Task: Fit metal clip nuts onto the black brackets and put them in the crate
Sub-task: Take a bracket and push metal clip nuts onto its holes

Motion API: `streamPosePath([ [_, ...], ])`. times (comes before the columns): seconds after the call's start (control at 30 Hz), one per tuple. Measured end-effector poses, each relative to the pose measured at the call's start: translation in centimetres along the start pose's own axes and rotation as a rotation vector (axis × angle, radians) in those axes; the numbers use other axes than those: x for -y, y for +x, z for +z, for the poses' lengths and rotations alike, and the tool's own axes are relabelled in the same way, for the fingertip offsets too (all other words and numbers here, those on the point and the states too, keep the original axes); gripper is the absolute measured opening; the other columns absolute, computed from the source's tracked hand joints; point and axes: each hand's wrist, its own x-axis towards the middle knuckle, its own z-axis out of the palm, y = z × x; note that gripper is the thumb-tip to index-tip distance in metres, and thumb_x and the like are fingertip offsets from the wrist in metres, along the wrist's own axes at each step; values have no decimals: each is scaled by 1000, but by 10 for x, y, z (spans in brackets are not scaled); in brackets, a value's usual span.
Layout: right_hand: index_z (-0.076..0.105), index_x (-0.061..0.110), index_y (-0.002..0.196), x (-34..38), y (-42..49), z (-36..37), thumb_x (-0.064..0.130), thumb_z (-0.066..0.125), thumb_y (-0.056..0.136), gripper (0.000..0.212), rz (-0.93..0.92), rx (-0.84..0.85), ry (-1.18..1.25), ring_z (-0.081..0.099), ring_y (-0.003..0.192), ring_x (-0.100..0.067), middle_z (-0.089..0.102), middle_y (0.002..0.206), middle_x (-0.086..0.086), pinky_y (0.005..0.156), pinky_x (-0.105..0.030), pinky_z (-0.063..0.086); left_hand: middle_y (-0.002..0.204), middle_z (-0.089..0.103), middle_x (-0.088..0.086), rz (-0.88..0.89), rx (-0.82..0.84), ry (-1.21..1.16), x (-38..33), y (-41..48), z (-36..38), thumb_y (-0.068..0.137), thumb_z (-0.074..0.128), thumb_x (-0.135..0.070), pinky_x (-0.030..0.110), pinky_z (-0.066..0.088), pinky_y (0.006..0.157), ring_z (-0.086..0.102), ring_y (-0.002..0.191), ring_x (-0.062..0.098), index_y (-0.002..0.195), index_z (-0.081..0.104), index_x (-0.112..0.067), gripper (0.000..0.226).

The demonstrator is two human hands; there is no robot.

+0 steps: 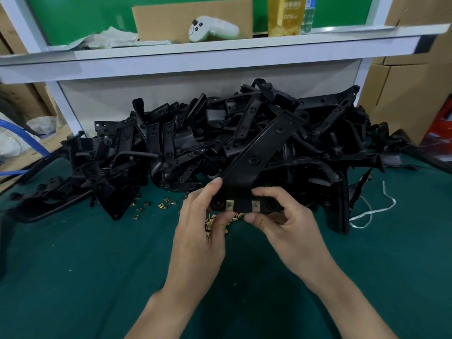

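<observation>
Both hands pinch the near end of one long black bracket [259, 148], the left hand [203, 226] at its left corner and the right hand [291, 226] curled round its right. Two brassy clip nuts [230, 205] sit on that edge. Under the bracket, loose clips [161, 205] dot the felt-like green mat [73, 265], which lies open nearer the person. Behind it is a tangled pile of matte brackets [171, 148]. Above is a yellow pack [285, 15], its print unreadable.
</observation>
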Motion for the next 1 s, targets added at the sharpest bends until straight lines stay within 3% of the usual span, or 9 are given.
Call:
streamPosePath([
  [0.17,65,55,102,-2,1,-1,29,79,85,34,32,31,62,65,76,-28,73,87,14,71,-31,57,126,44,-37,4,-14,-34,-2,0,0,84,68,4,5,36,96,49,114,-9,134,40,-43,74],
  [0.3,66,53,101,-4,1,-1,27,80,86,33,39,51,76,61,69,-17,71,84,10,72,-35,58,126,44,-40,-4,-33,-64,-1,-2,3,78,71,22,4,38,95,51,114,-9,136,38,-54,101],
  [0.4,66,53,101,-5,0,-1,34,79,83,29,49,47,68,55,66,-20,65,80,-13,64,-40,53,125,46,-38,-18,-53,-91,-1,-4,2,79,69,22,4,40,93,54,112,-6,134,34,-62,106],
  [0.53,66,55,101,-3,-1,-1,32,81,84,32,36,34,44,58,65,-27,69,78,-2,64,-32,54,119,53,-27,-78,-41,-115,0,-4,2,85,68,13,11,46,92,60,110,6,134,36,-62,95],
  [0.6,67,53,105,4,-2,-2,41,79,82,28,-18,23,40,60,64,-12,71,81,9,61,-23,52,118,52,-29,-29,-39,-85,-1,-1,-1,93,68,-7,10,43,93,57,110,1,137,42,-46,65],
  [0.63,68,50,108,7,-2,-2,45,77,83,27,-91,0,30,64,75,-1,72,93,12,67,-18,51,117,53,-29,-18,-41,-77,-2,0,-4,97,65,-22,12,43,92,57,109,3,133,45,-41,45],
  [0.73,71,38,107,18,-6,-5,46,71,89,19,-319,-82,-19,65,113,-10,68,116,12,87,-13,48,103,60,-22,-59,-83,-147,-10,5,-11,103,51,-48,11,43,78,62,92,11,115,56,-43,15],
  [0.9,71,46,102,23,-6,-1,52,77,81,22,-188,-12,131,69,86,3,73,94,19,72,-5,47,65,55,-14,-295,-71,-350,-20,10,-11,101,53,-48,10,38,53,49,58,0,81,63,-30,28],
  [1.0,73,41,99,15,-2,3,36,83,76,26,-105,56,186,69,83,4,73,89,19,72,-6,48,63,53,-12,-412,28,-374,-11,8,-9,100,50,-53,11,36,52,46,57,1,85,66,-25,36],
])
